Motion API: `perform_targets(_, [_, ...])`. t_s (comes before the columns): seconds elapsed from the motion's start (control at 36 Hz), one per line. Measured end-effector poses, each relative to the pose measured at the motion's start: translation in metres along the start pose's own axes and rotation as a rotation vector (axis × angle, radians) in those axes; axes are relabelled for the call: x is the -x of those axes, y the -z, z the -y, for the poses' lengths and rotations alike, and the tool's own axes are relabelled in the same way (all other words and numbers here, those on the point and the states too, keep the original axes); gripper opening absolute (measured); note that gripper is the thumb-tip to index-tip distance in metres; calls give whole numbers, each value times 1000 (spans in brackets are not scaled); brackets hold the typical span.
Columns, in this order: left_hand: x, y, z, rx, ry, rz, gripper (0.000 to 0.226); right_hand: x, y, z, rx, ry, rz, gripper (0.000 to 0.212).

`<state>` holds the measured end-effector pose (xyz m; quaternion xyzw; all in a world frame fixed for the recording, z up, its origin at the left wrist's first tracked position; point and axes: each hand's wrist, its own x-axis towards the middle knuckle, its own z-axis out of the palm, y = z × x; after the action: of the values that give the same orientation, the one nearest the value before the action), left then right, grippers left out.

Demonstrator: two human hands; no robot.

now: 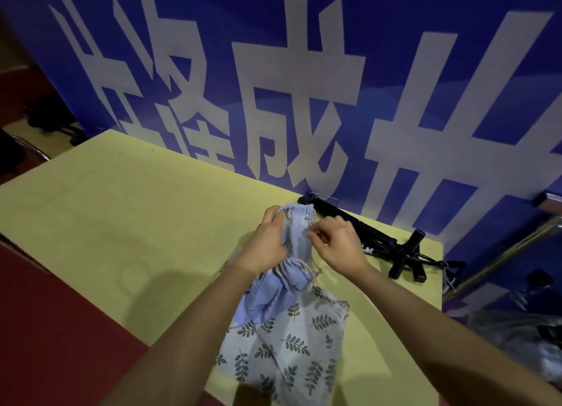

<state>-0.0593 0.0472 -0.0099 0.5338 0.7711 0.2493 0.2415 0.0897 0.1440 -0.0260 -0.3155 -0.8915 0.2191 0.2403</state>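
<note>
A small light-blue drawstring pouch [299,226] stands above the yellow table [121,217]. My left hand [267,244] grips its left side near the gathered top. My right hand [337,244] pinches the pouch's right edge, where a thin drawstring shows. Under my wrists a second blue pouch [289,276] lies bunched, with cords trailing at its right. Nearer to me a pale pouch printed with green leaves [292,341] lies flat on the table.
A folded black tripod [392,247] lies at the table's far right edge. A blue banner with large white characters [304,86] stands right behind the table. Red floor [45,329] lies to the left. A metal frame and grey bundle [517,338] sit to the right.
</note>
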Motion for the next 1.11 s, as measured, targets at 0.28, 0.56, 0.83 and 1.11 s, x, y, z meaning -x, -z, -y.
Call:
perform_targets(0.28, [-39,-24,-17,-184,124,20,56,-31,-5,-69,260,-444,208,44])
perform_targets(0.56, [-75,-53,-19,-344,238,99,51,-48,-23,-124,467,-465,378,46])
perform_targets(0.83, [-85,-61,-2,-264,268,28,58,-63,-16,-145,425,-430,436,38])
perform_targets(1.11, [-76,-58,-15,-276,260,98,58,-51,14,-110,406,-443,297,44])
